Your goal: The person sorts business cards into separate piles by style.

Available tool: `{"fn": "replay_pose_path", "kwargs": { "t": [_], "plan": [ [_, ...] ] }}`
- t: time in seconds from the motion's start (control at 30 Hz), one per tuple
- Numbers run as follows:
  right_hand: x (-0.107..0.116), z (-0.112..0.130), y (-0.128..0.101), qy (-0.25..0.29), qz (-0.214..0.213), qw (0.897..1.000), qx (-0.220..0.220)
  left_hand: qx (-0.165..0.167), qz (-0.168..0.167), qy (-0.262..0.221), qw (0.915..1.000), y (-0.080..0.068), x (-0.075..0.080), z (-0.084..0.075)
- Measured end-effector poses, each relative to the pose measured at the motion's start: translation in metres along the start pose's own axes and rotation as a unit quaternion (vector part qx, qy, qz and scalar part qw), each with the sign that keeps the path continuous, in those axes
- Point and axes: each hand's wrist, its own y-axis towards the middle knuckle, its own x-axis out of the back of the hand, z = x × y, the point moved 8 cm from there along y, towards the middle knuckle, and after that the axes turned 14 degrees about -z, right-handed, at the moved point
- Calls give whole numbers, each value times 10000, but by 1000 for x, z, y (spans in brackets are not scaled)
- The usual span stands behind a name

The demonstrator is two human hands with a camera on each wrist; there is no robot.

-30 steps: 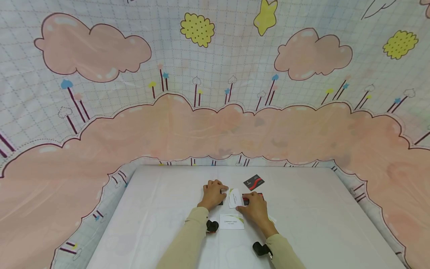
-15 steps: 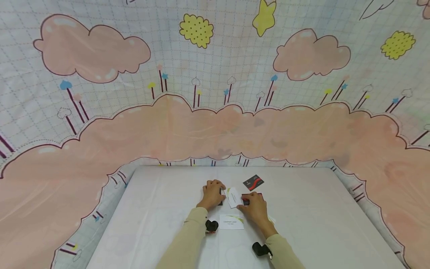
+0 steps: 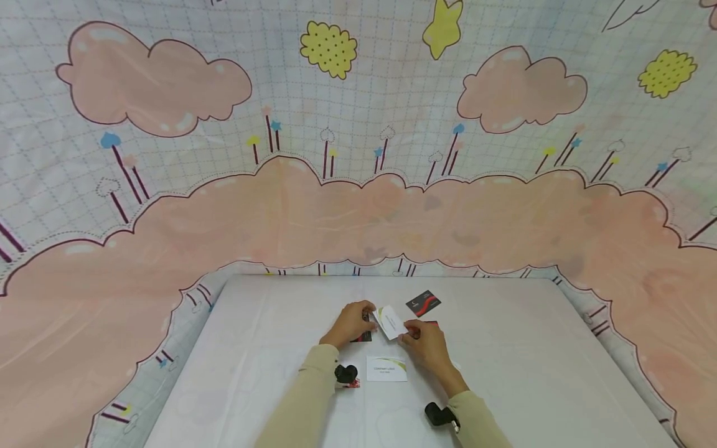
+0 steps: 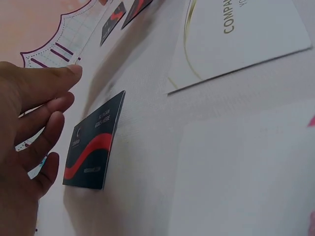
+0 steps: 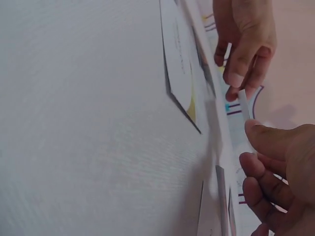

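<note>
A white business card [image 3: 390, 322] is held up off the white table [image 3: 526, 361], tilted, between both hands. My left hand [image 3: 350, 322] pinches its left end. My right hand [image 3: 424, 344] holds its right end between thumb and fingers. In the right wrist view the card [image 5: 244, 105] shows edge-on, the left hand's fingertips [image 5: 239, 78] on its top and my right thumb [image 5: 268, 140] below. A black card with a red wave [image 4: 91, 145] lies flat just beside my left hand [image 4: 29, 128], partly under it in the head view.
A white "COMPANY LOGO" card [image 3: 386, 368] lies near the table's front, between my forearms. Another black and red card [image 3: 423, 303] lies further back, and a dark card edge [image 3: 431, 323] shows by my right hand. A patterned cloth [image 3: 358, 205] rises behind the table.
The white card has risen off the table and tilted, now held between both hands. My left hand has lifted and drawn back a little, which uncovers more of the black card.
</note>
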Motion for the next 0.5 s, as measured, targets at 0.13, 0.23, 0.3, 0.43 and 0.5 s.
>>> {"fn": "replay_pose_path", "kwargs": {
  "t": [0.13, 0.23, 0.3, 0.43, 0.5],
  "plan": [
    [3, 3, 0, 353, 144, 9992, -92, -121, 113, -424, 9990, -2, 6, -4],
    [5, 4, 1, 535, 231, 9981, -185, -120, 101, -513, 9986, -3, 10, -6],
    [6, 6, 0, 625, 273, 9976, -154, -120, 67, -509, 9986, -3, 11, -6],
    [7, 8, -1, 701, 353, 9968, -124, -251, -22, -431, 9988, -4, 15, -7],
    [7, 9, -1, 642, 400, 9970, -149, -321, -24, -373, 9988, -5, 17, -8]
  ]
}}
